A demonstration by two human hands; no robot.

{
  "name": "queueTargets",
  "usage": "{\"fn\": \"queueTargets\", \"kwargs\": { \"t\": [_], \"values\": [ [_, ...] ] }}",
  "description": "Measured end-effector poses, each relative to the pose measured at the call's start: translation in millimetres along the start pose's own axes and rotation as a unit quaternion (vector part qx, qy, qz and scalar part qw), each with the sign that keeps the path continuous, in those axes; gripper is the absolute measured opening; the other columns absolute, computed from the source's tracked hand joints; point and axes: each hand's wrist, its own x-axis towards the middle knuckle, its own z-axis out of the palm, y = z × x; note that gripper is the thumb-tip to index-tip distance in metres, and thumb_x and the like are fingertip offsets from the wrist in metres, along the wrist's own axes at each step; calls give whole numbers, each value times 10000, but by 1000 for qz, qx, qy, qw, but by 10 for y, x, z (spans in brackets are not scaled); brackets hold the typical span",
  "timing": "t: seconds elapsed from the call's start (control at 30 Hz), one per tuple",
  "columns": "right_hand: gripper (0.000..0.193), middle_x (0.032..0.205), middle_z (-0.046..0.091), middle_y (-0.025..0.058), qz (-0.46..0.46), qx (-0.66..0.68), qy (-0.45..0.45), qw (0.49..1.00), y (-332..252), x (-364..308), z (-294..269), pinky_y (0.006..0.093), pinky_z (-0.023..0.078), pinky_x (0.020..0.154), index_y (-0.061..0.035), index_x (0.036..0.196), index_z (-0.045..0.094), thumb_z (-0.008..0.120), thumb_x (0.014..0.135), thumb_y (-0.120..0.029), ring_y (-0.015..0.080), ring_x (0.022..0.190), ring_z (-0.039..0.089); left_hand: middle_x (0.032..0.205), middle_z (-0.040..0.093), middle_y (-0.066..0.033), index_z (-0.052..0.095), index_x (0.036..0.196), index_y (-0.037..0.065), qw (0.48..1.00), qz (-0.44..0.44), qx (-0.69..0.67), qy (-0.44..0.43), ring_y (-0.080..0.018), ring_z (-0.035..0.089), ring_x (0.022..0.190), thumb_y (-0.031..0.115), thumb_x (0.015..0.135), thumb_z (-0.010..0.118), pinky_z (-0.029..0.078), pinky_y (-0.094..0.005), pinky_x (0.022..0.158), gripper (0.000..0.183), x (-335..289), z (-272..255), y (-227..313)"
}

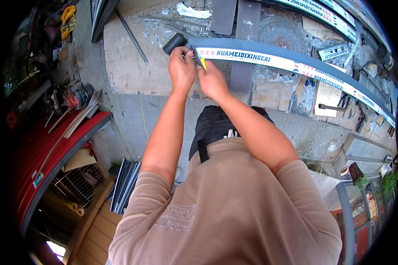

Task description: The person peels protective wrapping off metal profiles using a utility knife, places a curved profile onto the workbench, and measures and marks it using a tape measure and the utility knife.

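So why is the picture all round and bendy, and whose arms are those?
The picture comes from a small wide camera worn on a person's head, looking down. That lens bends straight edges, so everything curves near the rim. The arms reaching up from the bottom belong to that person, who wears a tan shirt.

The left hand and the right hand meet at the end of a long grey metal strip with a white printed film. It lies on a dusty workbench scattered with metal shavings. Between the hands sits a small yellow-and-black tool, pressed against the strip's end; which hand has the grip on it I cannot tell. A black rounded object lies just behind the left hand.
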Motion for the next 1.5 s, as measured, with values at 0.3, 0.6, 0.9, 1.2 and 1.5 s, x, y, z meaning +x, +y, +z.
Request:
{"fn": "queueTargets", "kwargs": {
  "t": [0.3,0.6,0.9,1.2,1.5],
  "values": [
    [351,977,715,314,21,-24,-14,999,73,-145,8,627,502,862,-22,1139,602,563,1047,-358,539,975,676,938,714,-125,650,1027,-10,983,-104,-152,29,-224,659,841,103,1024,678,529,-379,809,116,-112,84,-87],
    [332,935,705,289,38,28,-45,998,179,-540,-361,557,510,801,-15,1134,613,588,1064,-338,523,941,678,865,664,-77,633,1096,-9,956,-231,-178,37,-153,601,752,214,1062,655,501,-336,700,227,185,-300,-220],
    [298,837,675,114,68,45,12,997,531,-652,-933,402,513,665,-20,1110,613,572,1087,-314,251,700,653,900,673,-108,619,1032,-36,975,-205,-61,-61,-208,633,751,535,821,901,535,-358,714,671,75,128,-230],
    [273,816,641,42,78,74,-2,994,648,-904,-1037,317,499,603,-21,1093,609,577,1093,-291,122,669,607,956,695,-158,637,1029,-50,918,-335,-212,14,-232,669,827,611,798,890,540,-379,742,744,-78,249,-348],
    [296,837,650,50,89,60,-6,994,719,-1052,-1177,313,507,586,-27,1184,602,562,1100,-308,121,680,628,916,677,-103,634,1096,-44,940,-300,-165,-19,-145,620,763,519,817,918,500,-309,648,690,-231,217,-328]
  ]
}}
